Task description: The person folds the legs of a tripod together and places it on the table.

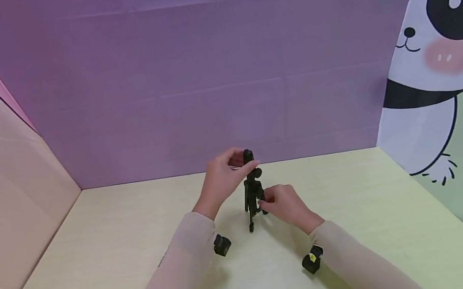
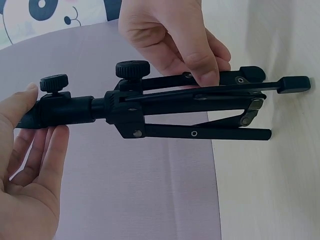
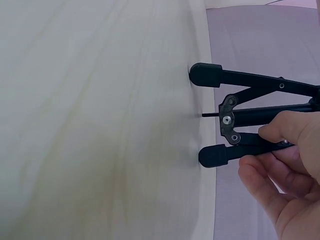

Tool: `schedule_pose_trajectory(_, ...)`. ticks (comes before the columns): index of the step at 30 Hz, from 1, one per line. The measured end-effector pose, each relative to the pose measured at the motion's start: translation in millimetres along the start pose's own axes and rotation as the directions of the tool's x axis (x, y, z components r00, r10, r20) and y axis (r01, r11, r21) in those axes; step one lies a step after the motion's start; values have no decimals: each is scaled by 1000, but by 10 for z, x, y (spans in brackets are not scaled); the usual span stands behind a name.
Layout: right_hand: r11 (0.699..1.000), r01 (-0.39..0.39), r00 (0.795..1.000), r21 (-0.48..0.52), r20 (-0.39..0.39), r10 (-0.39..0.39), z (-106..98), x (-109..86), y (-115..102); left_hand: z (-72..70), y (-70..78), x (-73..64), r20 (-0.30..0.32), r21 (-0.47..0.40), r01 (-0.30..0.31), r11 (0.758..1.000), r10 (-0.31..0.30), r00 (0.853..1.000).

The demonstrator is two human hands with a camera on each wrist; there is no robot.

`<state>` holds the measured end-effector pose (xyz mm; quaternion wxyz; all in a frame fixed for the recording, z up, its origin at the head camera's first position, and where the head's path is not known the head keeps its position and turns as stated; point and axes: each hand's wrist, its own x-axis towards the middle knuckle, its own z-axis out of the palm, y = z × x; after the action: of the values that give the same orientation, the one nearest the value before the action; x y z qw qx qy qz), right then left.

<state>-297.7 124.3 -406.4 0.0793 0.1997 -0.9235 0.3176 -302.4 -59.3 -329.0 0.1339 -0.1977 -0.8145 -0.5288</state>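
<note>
A small black tripod (image 1: 252, 191) stands upright over the table, its legs (image 2: 200, 132) folded fairly close to the centre column. My left hand (image 1: 224, 175) holds its top section, thumb on one side and fingers on the other, beside a small knob (image 2: 54, 83). Lower down, my right hand (image 1: 287, 205) pinches one leg between thumb and fingers. In the right wrist view two rubber feet (image 3: 206, 75) show right at the tabletop, with a hinged bracket (image 3: 227, 120) linking the legs to the column. A larger knob (image 2: 132, 69) sits at the leg collar.
The pale wooden table (image 1: 133, 218) meets a purple backdrop (image 1: 217, 64) just behind the tripod. Printed side panels stand left and right, the right one with a panda (image 1: 448, 54). Black wrist cameras (image 1: 222, 245) hang below both sleeves.
</note>
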Motion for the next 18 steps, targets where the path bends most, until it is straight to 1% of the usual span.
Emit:
schedule_pose_trajectory(7,1000,-7,1000,7,9,7,-10,0,12,14,-3,-7,-4,4,-2,1000,2,1000)
schedule_pose_trajectory(13,997,-8,1000,74,20,7,-9,-10,78,20,16,-30,-9,16,5,1000,-5,1000)
schedule_pose_trajectory(16,994,-11,999,109,44,6,4,-13,137,24,28,-40,-8,18,6,1000,-6,1000)
schedule_pose_trajectory(18,990,-20,997,137,73,10,15,-13,180,27,38,-45,-7,19,5,1000,-5,1000)
